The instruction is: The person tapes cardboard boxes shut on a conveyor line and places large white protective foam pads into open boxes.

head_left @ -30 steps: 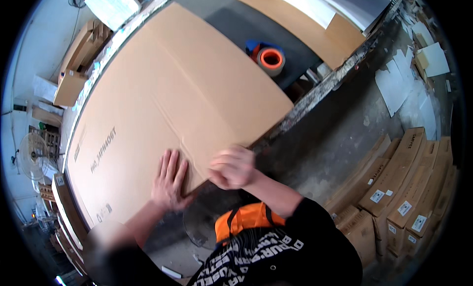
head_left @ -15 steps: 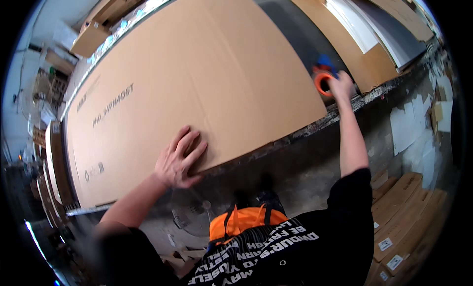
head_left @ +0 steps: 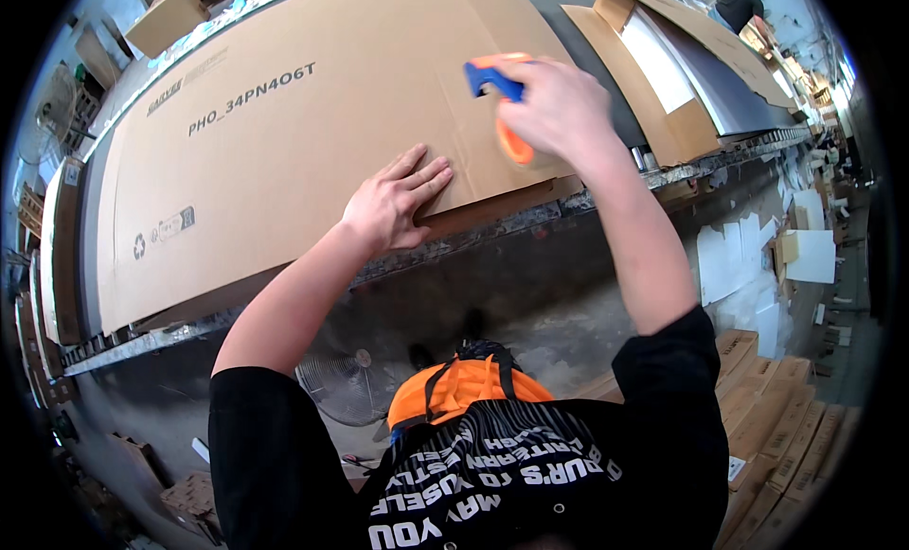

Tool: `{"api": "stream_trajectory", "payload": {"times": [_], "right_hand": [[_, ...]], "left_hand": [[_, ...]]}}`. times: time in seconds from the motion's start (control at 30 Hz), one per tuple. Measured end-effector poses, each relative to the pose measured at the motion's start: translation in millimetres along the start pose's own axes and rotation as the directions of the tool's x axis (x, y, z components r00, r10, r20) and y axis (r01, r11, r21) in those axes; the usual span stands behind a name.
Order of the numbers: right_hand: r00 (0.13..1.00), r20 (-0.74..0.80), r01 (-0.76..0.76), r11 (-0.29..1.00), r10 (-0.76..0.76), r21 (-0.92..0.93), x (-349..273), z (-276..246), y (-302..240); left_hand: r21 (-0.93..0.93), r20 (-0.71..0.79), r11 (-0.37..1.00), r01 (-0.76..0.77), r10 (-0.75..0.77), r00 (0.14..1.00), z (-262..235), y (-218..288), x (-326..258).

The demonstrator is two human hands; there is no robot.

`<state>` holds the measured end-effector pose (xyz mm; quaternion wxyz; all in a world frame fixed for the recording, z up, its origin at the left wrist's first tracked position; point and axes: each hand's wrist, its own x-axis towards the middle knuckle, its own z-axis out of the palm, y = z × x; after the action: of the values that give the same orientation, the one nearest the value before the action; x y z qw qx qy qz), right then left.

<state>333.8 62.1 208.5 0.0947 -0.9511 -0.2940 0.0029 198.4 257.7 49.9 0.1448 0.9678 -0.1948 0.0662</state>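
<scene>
My left hand (head_left: 393,204): open, flat on large cardboard box (head_left: 284,124) near workbench (head_left: 530,223) front edge | My right hand (head_left: 559,105): gripping orange-blue tape dispenser (head_left: 497,86) above box's right end.

Left hand (head_left: 393,204) lies flat, palm down, fingers spread and extended forward, forearm bare. Right hand (head_left: 554,105), raised ahead and to its right, is curled closed in a grip, arm outstretched.

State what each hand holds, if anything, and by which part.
The right hand grips an orange and blue tape dispenser around its body. The left hand holds nothing; it lies flat on the large cardboard box.
</scene>
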Motion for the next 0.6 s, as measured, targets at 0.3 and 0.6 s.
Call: {"api": "stream_trajectory", "payload": {"times": [0.3, 0.6], "right_hand": [[0.970, 0.244, 0.038, 0.989, -0.002, -0.143, -108, 57, 14], [0.924, 0.349, -0.078, 0.970, 0.157, -0.231, -123, 159, -18]], "left_hand": [[-0.064, -0.021, 0.997, -0.035, 0.034, 0.999, 11, -6, -15], [0.001, -0.113, 0.999, -0.040, 0.040, 0.993, 6, 6, -13]]}}
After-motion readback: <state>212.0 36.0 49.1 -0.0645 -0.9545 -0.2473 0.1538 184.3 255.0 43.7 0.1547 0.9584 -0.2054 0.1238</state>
